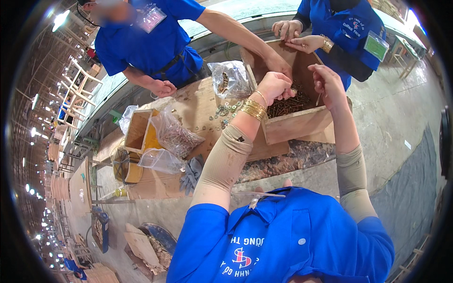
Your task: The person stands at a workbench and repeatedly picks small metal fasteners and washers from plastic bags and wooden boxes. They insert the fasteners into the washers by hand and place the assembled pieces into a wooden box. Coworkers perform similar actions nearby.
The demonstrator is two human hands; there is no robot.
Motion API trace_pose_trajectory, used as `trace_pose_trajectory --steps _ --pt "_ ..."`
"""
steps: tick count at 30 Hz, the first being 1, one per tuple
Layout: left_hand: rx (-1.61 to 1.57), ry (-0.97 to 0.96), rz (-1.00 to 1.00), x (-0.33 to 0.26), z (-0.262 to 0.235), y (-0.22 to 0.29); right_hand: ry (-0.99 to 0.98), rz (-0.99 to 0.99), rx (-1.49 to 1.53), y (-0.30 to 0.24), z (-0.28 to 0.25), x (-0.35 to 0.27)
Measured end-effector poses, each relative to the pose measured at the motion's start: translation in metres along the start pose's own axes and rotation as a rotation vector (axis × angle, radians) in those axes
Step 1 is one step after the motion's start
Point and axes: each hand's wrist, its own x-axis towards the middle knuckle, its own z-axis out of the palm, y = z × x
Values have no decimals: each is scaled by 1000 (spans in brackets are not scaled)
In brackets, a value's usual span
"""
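A wooden box (292,123) with a heap of long screws (289,104) in its bottom stands in front of me. My left hand (275,88), with gold bangles at the wrist, is over the box's near left part. Its fingers are pinched together; what they hold, if anything, is too small to make out. Over the right side of the box is my right hand (326,85), fingers curled in, and a thin pale piece shows just below them. I cannot name it. Beyond my left hand, a co-worker's hand (279,66) reaches into the same box.
A second co-worker's hands (302,40) meet over the far rim. On the wooden tabletop (196,106) lie loose washers (226,109), a clear bag (230,79) of brass-coloured pieces, a bag of screws (175,134) and grey gloves (191,175). A smaller wooden box (138,129) stands at the left.
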Motion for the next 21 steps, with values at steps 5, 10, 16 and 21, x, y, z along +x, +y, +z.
trace_pose_trajectory --steps 5,10,16,21 --pt "-54 -53 -5 -1 3 5 26 27 484 -2 -13 6" --pt "-182 -209 -50 -8 13 10 17 -226 497 -4 -2 1" --pt "-111 -239 -9 -15 23 14 68 -375 332 -1 19 -2" --pt "-99 -198 -22 -18 30 18 4 -453 156 5 23 -3"
